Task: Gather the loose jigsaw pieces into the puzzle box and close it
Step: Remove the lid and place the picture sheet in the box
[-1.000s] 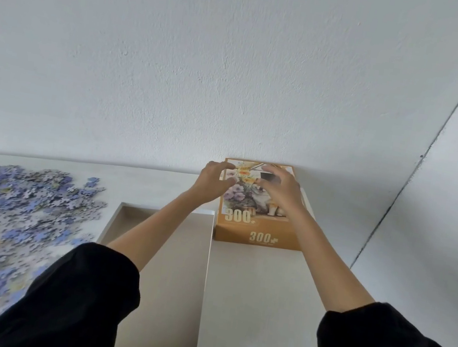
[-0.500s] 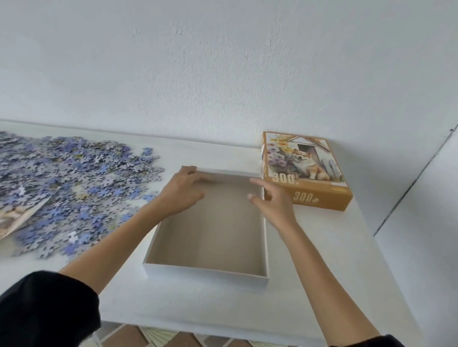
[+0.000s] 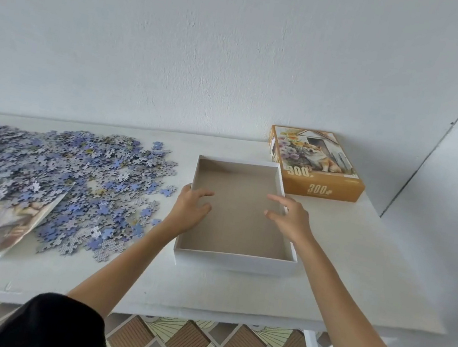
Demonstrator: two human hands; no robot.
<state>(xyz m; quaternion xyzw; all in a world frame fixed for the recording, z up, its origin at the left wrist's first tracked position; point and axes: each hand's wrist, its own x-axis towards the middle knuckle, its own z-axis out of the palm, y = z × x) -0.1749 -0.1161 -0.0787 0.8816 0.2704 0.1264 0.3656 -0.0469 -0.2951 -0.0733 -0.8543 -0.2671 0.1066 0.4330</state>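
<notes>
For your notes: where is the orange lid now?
Head view: the orange lid lies far right on the table, just beyond the empty box tray.

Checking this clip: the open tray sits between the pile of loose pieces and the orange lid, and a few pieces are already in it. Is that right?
Not quite. In the head view the open tray holds no pieces; only its bare brown floor shows. It does sit between the pile of loose pieces and the orange lid.

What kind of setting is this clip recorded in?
Probably a room in a home: a white table against a plain white wall, patterned floor tiles below, and loose jigsaw pieces spread on it.
</notes>
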